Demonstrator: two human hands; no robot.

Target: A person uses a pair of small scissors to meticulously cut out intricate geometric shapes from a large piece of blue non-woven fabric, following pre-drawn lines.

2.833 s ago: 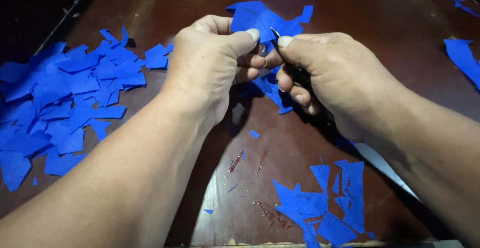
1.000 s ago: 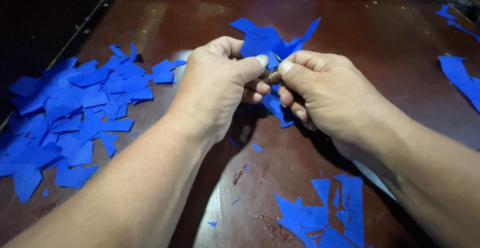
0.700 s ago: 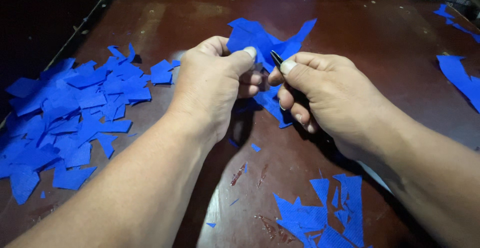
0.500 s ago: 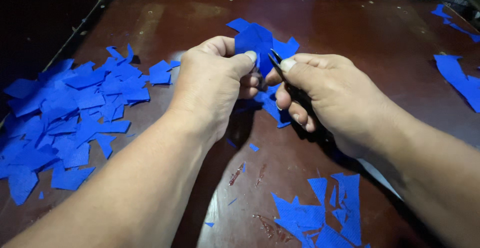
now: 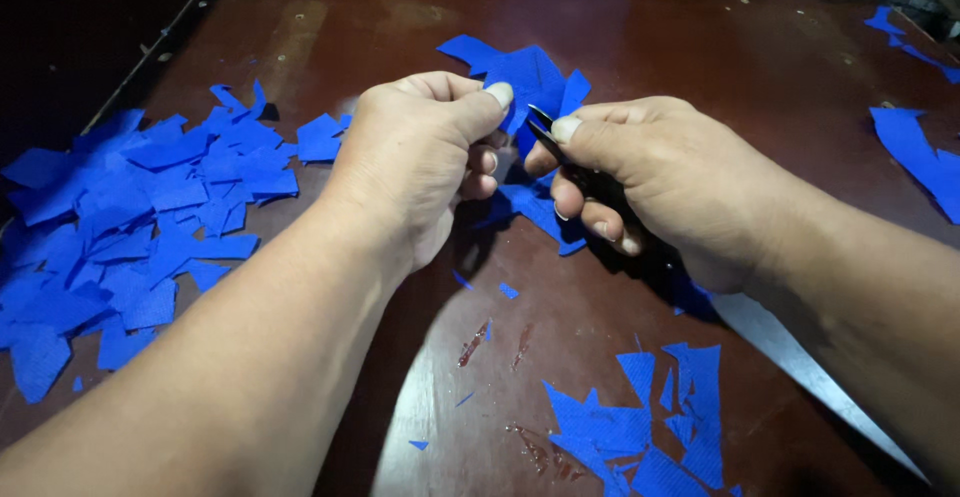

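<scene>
The left hand (image 5: 415, 162) pinches a blue fabric piece (image 5: 530, 77) between thumb and fingers, held above the middle of the dark brown table (image 5: 700, 47). The right hand (image 5: 660, 177) is closed around small black snips (image 5: 545, 127); only the tips show beside the thumb, touching the fabric's edge, and the handles are hidden in the palm. Whether the blades are apart cannot be told. More blue fabric lies under both hands, largely covered. A heap of blue scraps (image 5: 130, 227) lies at left, another (image 5: 640, 427) near right, cut off by the frame.
</scene>
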